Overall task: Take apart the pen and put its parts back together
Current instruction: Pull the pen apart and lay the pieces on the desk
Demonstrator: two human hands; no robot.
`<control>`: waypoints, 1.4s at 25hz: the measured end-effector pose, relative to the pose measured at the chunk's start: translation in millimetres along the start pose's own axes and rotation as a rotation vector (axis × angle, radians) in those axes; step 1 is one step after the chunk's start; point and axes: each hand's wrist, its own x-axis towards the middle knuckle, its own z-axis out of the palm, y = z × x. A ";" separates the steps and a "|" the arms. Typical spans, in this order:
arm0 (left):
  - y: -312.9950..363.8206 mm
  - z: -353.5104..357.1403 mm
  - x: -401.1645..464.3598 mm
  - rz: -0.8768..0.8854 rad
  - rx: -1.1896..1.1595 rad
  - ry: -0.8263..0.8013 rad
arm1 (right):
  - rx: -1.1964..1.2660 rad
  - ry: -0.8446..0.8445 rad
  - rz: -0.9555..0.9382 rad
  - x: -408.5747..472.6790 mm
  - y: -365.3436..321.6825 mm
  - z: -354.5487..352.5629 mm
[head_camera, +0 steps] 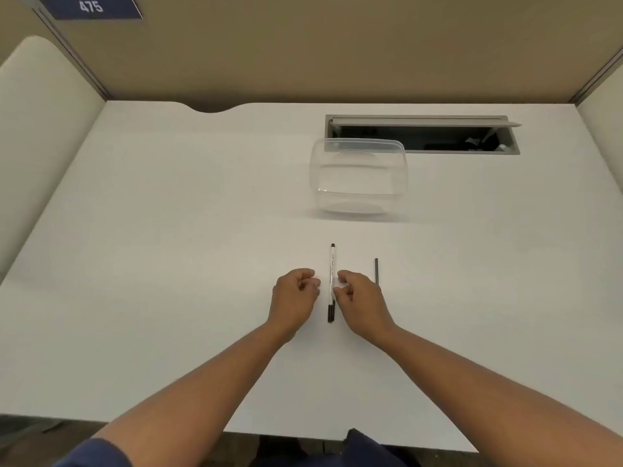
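Note:
A white pen [331, 274] with a black cap at its near end lies lengthwise on the white desk [168, 264], pointing away from me. My left hand [295, 294] rests just left of it with fingers curled and holds nothing. On the pen's right side my right hand [357, 298] has its fingers curled, and its fingertips are at or touching the barrel. A thin dark rod [376, 271], like a refill, lies apart on the desk, just right of my right hand.
A clear plastic container [359, 176] stands beyond the pen. Behind it is an open cable slot [421, 134] in the desk. Partition walls enclose the desk on three sides.

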 end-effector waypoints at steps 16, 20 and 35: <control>8.0 20.6 1.8 -0.169 -0.129 -0.116 | 0.647 -0.080 0.301 -7.5 -3.7 7.2; 10.8 16.2 -7.4 -0.008 -0.078 -0.124 | 0.689 -0.049 0.281 -7.4 -6.7 -0.3; 57.8 -25.3 -8.4 1.014 0.904 0.042 | 0.484 -0.330 0.303 -0.7 -36.1 -89.2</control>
